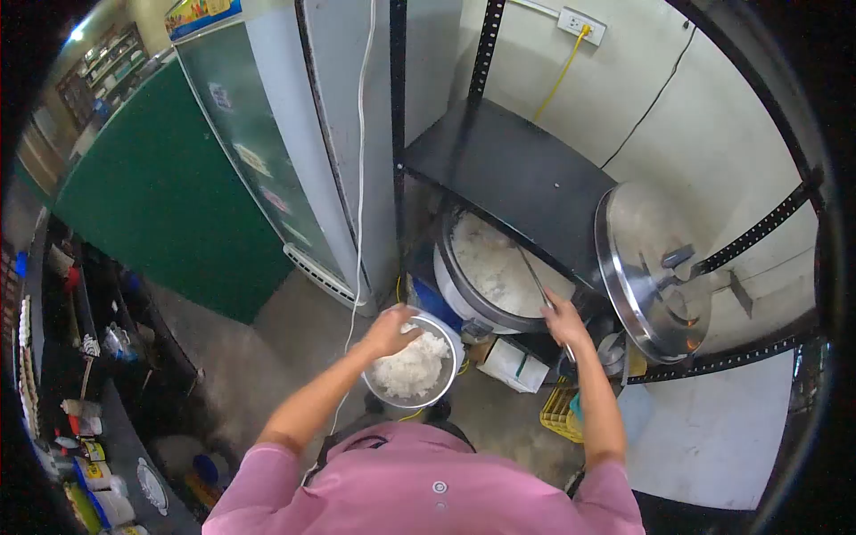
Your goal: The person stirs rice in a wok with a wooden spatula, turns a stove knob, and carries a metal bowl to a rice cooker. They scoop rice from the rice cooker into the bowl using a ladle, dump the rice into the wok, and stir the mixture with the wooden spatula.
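Rice [410,370] in one bowl [444,383], one cooker [453,294]

Bowl [436,394]: before the body, in the left hand [390,332]; holds rice [410,371]. 
Cooker [451,283]: beyond the bowl and to its right, partly beneath the shelf board [517,165]; holds more rice [486,259]. 
Utensil [538,278]: in the right hand [564,323], far end in the cooker. 
Lid [655,276]: tilted, at the right end of the shelf board. 
Carton [514,366]: right of the bowl, before the cooker. 
Crate [558,415]: right of the carton, nearer the body. 
Refrigerator [276,169]: left of the shelf board. 
Socket [581,26]: on the wall [522,53] behind the shelf board.
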Motion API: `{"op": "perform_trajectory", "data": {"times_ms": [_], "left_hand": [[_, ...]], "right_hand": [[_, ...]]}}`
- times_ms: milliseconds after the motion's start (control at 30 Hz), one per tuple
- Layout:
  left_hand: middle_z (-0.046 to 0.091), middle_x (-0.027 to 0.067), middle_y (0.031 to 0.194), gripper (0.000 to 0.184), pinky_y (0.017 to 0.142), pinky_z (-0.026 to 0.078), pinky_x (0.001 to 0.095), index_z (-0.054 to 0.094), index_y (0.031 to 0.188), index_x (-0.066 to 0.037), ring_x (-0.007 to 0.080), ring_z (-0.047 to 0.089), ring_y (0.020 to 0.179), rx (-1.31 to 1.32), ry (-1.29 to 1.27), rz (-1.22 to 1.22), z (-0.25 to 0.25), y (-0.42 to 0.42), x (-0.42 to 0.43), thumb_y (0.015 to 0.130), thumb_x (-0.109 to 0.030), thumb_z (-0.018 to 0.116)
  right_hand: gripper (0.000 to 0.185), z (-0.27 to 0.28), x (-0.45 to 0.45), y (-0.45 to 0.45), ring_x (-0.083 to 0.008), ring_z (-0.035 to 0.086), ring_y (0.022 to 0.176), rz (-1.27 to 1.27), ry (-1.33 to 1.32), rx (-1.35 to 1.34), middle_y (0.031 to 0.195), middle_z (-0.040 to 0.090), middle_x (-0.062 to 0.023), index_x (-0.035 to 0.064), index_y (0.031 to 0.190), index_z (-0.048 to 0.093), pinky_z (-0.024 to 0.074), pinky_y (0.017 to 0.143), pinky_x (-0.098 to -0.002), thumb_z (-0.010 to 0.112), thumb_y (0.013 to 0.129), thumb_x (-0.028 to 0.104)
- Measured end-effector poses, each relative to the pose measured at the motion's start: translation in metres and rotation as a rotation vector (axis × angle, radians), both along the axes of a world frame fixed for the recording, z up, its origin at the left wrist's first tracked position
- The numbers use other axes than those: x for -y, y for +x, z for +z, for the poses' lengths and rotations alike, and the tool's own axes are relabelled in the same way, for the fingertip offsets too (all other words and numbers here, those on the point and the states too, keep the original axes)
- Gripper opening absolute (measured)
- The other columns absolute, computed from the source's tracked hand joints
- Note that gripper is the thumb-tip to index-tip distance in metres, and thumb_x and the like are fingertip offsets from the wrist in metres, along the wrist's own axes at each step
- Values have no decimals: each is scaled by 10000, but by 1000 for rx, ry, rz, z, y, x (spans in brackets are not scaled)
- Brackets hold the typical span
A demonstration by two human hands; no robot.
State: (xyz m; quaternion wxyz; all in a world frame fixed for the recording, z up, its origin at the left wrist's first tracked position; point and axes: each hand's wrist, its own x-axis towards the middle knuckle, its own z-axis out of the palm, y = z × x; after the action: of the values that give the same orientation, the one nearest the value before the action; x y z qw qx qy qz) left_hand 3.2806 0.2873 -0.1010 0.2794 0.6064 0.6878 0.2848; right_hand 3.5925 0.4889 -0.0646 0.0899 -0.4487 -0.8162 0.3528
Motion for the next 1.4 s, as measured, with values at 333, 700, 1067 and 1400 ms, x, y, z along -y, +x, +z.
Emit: {"op": "perform_trajectory", "data": {"times_ms": [333, 700, 1067, 1400], "left_hand": [[426, 194, 1151, 681, 911, 381, 383, 426, 1183, 65, 339, 440, 1071, -352, 202, 136, -10, 64, -93, 662, -253, 728], [431, 168, 1145, 660, 905, 384, 365, 465, 1126, 61, 320, 462, 1040, -383, 212, 131, -13, 62, -99, 614, -237, 756], [456, 181, 1084, 593, 922, 371, 373, 515, 1032, 90, 328, 459, 1043, -381, 239, 89, -20, 60, -104, 613, -256, 751], [456, 170, 1096, 595, 956, 343, 386, 528, 1030, 110, 322, 425, 1123, -389, 99, 20, -6, 61, -103, 633, -282, 731]], "right_hand": [[527, -43, -55, -52, -360, 589, 889, 184, 377, 621, 931, 596, -226, 89, 1308, 361, 472, 780, -428, 458, 790, 71], [484, 8, 2, 6, -315, 616, 687, 292, -22, 585, 796, 606, -201, 87, 1286, 409, 504, 636, -414, 499, 814, 141], [141, -7, -28, -44, -69, 391, 381, -132, -1130, 262, 517, 405, 13, 62, 773, 490, 349, 321, -226, 417, 871, 130], [204, -40, -41, -93, -58, 381, 404, -219, -1300, -49, 533, 406, 38, 73, 792, 472, 308, 313, -202, 367, 917, 194]]}}
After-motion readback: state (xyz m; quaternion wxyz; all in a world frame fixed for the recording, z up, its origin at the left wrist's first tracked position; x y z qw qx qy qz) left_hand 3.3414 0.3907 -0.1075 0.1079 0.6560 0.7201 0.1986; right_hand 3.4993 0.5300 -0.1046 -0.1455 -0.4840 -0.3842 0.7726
